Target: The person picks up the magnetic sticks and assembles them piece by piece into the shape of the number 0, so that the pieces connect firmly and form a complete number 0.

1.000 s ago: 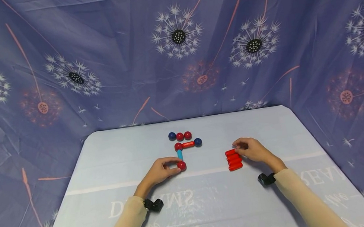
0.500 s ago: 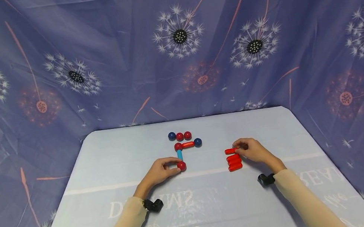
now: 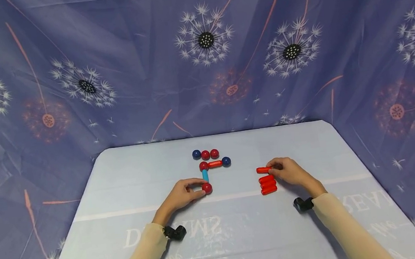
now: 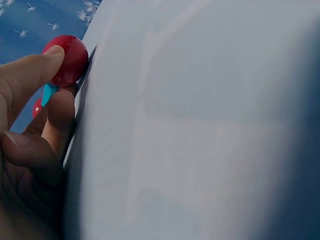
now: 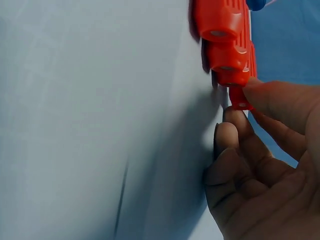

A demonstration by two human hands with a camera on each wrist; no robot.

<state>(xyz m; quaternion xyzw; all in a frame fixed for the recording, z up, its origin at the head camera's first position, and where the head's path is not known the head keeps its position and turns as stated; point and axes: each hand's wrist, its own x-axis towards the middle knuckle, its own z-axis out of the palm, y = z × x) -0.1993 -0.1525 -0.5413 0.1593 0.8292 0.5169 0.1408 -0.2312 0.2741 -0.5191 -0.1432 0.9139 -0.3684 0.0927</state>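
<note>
My left hand (image 3: 179,194) pinches a red ball (image 3: 207,188) between thumb and finger. That ball sits at the near end of a light-blue rod (image 3: 205,175), whose far end meets another red ball (image 3: 203,166). From there a red rod (image 3: 215,164) runs right to a dark-blue ball (image 3: 226,161). In the left wrist view, the thumb covers part of the gripped red ball (image 4: 73,60). Over on the right, my right hand (image 3: 290,172) pinches the right end of a loose red rod (image 3: 262,170). Three more red rods (image 3: 268,185) lie side by side just nearer than it, apart from it.
Behind the joined pieces, a dark-blue ball (image 3: 196,154) and two red balls (image 3: 210,154) sit in a row. Everything rests on a white covered table (image 3: 242,228). A blue patterned curtain (image 3: 139,69) hangs behind the table's far edge.
The right hand's red rod has come away from the other three and shifted slightly farther back, opening a gap. My left hand and the joined pieces look unchanged.
</note>
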